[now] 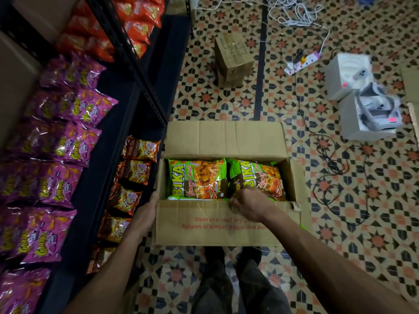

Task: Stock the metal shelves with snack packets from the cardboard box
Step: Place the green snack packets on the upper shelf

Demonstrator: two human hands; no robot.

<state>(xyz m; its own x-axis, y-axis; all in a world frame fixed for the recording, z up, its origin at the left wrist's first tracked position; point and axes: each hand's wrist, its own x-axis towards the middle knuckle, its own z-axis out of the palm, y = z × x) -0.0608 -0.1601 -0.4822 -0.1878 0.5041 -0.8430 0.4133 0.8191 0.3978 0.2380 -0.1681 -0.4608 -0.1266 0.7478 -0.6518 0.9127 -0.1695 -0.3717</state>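
Legs (229,279) stand behind the cardboard box (292,177), left hand (147,208) against its side with its grip hidden, right hand (246,203) curled on the near edge of a green packet (260,177) inside; best pinch firmly and lift clear of the flap (204,214) toward the shelves (145,71)

Your cardboard box (204,225) stands open just beside the metal shelves (145,87); two green snack packets (197,177) lie flat inside, labels up.

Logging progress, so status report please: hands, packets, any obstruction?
Left hand on left wall of cardboard box. Right hand grips right green packet inside. Nothing over the packets.
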